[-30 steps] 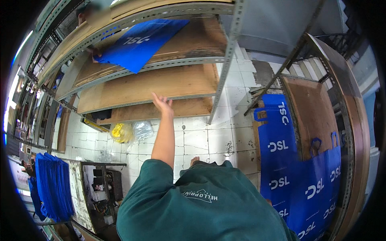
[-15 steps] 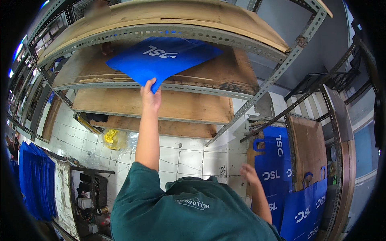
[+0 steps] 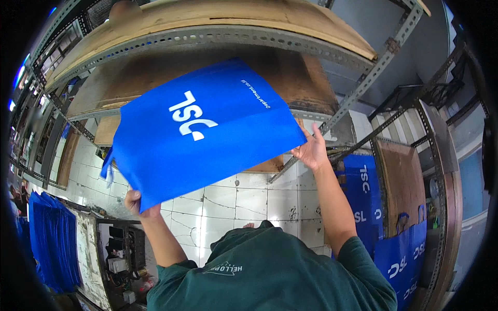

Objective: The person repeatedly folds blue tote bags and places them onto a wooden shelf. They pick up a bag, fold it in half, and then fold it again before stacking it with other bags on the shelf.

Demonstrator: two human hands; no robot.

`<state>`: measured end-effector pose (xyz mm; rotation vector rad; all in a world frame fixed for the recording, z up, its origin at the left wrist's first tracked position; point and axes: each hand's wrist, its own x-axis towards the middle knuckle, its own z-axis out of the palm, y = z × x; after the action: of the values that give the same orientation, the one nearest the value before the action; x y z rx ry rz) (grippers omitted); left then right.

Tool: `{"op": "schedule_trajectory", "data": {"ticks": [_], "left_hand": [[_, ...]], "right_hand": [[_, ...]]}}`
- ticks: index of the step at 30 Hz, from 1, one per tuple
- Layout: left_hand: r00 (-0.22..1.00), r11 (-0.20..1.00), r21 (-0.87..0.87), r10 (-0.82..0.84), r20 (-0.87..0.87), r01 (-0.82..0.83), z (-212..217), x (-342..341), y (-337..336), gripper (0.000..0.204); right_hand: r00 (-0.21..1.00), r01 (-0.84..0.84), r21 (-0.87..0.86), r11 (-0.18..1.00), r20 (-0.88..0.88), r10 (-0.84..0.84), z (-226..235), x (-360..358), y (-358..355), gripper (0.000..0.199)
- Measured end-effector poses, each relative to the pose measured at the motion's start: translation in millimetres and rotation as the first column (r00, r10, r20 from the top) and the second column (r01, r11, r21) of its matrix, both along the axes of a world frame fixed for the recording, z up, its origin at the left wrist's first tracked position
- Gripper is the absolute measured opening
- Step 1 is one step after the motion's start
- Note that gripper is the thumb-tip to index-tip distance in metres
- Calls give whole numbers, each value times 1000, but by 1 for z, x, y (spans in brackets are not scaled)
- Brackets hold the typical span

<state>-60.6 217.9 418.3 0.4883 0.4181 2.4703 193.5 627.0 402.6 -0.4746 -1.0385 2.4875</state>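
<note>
A blue fabric bag [image 3: 207,145] with white printing is stretched between my two hands in front of the metal shelf. Its far part lies over the middle shelf board. My left hand [image 3: 142,203] pinches the near left corner, thumb on top. At the right corner, my right hand [image 3: 313,149] holds the bag's edge, with some fingers sticking up. A handle strap [image 3: 107,163] hangs down at the bag's left side.
The shelf has perforated metal rails [image 3: 207,36] and wooden boards. Large blue printed bags [image 3: 399,259] stand at the right, beside a wooden panel [image 3: 399,176]. A stack of blue bags [image 3: 52,241] rests on a worn table [image 3: 88,259] at left. Beneath is a tiled floor [image 3: 218,207].
The bag has come off the shelf toward me and turned. My left hand moved left and nearer with it. My right hand rose from my side and took the bag's right corner.
</note>
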Motion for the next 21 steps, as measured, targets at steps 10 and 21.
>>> {"op": "schedule_trajectory", "data": {"ticks": [10,21], "left_hand": [[874,978,-84,-210,-439,193,27,12,-28,52],[739,565,-534,-648,184,629,20,180,171,44]], "right_hand": [[951,-177,258,950,293,97,7,95,-32,63],[682,132,90,987,715,-156,-39,408,-110,58]]}}
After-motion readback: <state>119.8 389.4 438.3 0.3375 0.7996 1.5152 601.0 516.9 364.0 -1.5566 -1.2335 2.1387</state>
